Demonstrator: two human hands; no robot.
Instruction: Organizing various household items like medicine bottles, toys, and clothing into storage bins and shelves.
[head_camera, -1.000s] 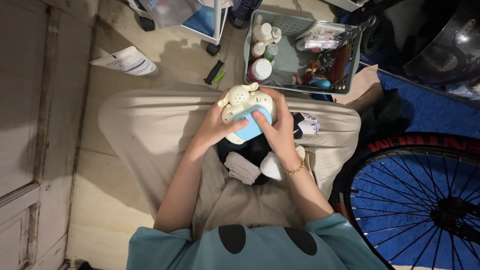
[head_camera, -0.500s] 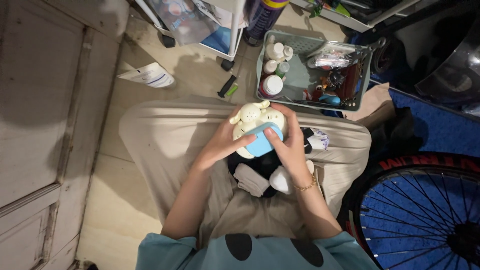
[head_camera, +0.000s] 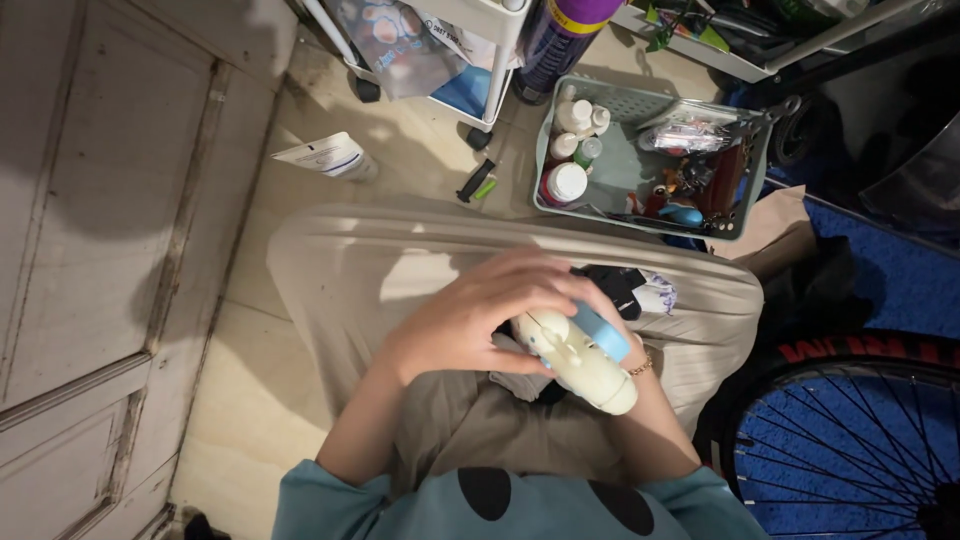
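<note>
A cream-coloured toy figure with a light blue part lies tilted over my lap. My left hand covers its upper end, fingers curled over it. My right hand is almost wholly hidden under the toy, with only the wrist and a thin bracelet showing, and it holds the toy from below. Black and white soft items lie on my beige trousers just beyond the hands.
A green plastic basket with bottles and small items stands on the floor ahead. A white rolling cart is beyond it, a paper packet to the left, a wooden door at left, a bicycle wheel at right.
The toy has been turned from upright to lying tilted and lowered toward my lap. My left hand moved over its top. The view has shifted so the basket sits farther up.
</note>
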